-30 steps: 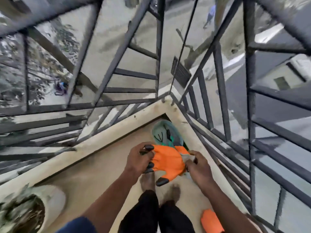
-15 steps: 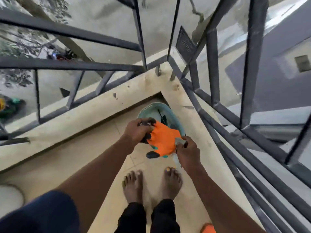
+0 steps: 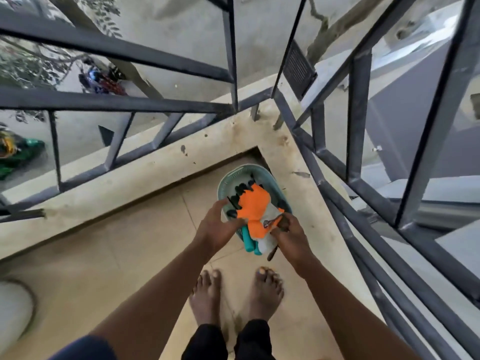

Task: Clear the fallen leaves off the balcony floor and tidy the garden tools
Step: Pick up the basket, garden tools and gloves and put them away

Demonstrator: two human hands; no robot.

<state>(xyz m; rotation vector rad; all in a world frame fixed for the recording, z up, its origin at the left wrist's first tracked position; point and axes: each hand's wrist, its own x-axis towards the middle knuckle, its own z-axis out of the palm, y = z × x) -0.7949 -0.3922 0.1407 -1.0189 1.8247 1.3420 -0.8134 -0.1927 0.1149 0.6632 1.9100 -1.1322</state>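
An orange garden glove (image 3: 255, 207) with black claw tips lies over the pale green basket (image 3: 235, 174) in the balcony corner. My left hand (image 3: 217, 227) grips the glove's left edge. My right hand (image 3: 291, 236) pinches its cuff end on the right. Teal tool handles (image 3: 248, 241) stick out of the basket below the glove, between my hands. The basket's inside is mostly hidden by the glove.
Grey metal railings (image 3: 166, 105) close the corner on two sides above a concrete ledge (image 3: 135, 167). My bare feet (image 3: 236, 294) stand on the tan tile floor. A white pot edge (image 3: 13, 307) shows at the far left.
The view tilted down and nearer the corner. Both hands carried the glove forward and lowered it onto the basket. The second orange glove at the lower right has left the view.
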